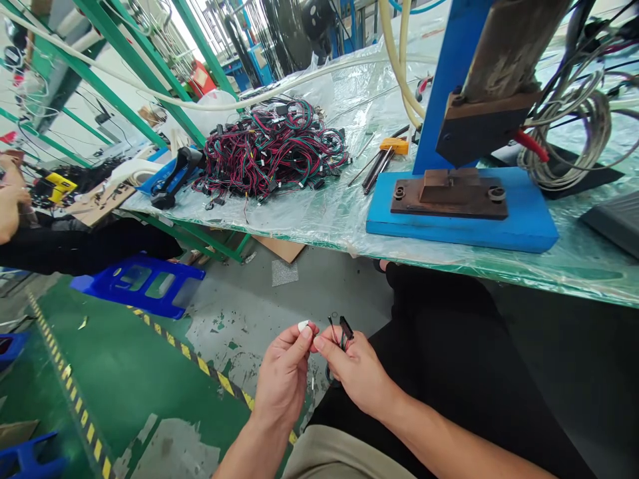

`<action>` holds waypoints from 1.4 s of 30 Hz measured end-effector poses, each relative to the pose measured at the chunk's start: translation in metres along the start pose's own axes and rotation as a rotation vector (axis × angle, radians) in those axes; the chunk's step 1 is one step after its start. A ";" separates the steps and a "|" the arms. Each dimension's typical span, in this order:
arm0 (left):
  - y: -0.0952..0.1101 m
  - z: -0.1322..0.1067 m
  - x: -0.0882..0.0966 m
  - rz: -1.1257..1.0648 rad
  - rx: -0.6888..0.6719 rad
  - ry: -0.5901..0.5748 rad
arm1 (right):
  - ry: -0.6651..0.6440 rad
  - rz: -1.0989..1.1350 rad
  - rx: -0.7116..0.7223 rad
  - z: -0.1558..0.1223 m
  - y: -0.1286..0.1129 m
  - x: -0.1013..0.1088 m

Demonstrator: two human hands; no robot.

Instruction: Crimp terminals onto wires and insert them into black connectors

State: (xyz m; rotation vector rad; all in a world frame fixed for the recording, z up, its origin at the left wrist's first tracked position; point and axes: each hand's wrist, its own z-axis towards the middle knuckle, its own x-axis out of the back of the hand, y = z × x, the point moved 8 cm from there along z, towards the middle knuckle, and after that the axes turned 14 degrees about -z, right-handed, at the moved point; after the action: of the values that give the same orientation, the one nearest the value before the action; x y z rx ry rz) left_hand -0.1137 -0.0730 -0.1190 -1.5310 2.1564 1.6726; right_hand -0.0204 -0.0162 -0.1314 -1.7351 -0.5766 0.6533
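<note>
Over my lap, in the head view, both hands meet with their fingertips almost touching. My left hand (285,369) is closed, thumb against forefinger, with a small white piece (303,325) at the fingertips; its exact kind is too small to make out. A wire harness is pinched in my right hand (357,372), with thin dark wires and a black connector (345,327) sticking up past the fingers. The rest of the harness is mostly hidden by the palm. Above, on the bench, lies a tangled pile of red, black and green wire harnesses (274,150).
A blue bench press (462,199) stands on the plastic-covered bench (319,213). Behind its base lie dark rods and an orange-handled tool (394,145). A coil of grey cable (574,146) sits at right. Blue stools (144,283) and another person's arm (10,199) are at left.
</note>
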 end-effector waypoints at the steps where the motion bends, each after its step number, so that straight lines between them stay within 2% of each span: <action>1: 0.001 0.000 0.000 0.001 -0.005 -0.002 | -0.003 0.004 0.002 0.000 -0.002 0.000; 9: 0.008 -0.003 -0.003 0.014 -0.021 -0.007 | -0.002 0.010 0.021 -0.004 -0.010 -0.001; 14: 0.006 -0.007 -0.011 -0.010 -0.016 0.012 | 0.055 -0.028 0.057 -0.010 -0.017 0.003; 20: 0.000 -0.014 -0.023 0.011 0.117 0.006 | 0.118 -0.237 0.224 -0.017 -0.029 0.007; 23: 0.002 -0.016 -0.029 0.031 0.132 -0.020 | 0.125 -0.304 0.281 -0.016 -0.029 0.009; 31: 0.003 -0.013 -0.032 0.053 0.072 -0.044 | 0.088 -0.333 0.240 -0.014 -0.030 0.013; 35: 0.002 -0.011 -0.029 0.001 0.075 -0.010 | 0.028 -0.296 0.198 -0.012 -0.029 0.011; 42: 0.002 -0.007 -0.026 -0.059 0.092 0.034 | 0.053 -0.275 0.213 -0.012 -0.037 0.010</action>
State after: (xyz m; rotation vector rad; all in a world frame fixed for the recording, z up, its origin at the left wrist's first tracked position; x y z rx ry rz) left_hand -0.0978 -0.0609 -0.1008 -1.5930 2.1485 1.5183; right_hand -0.0064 -0.0086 -0.0948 -1.4382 -0.6696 0.4550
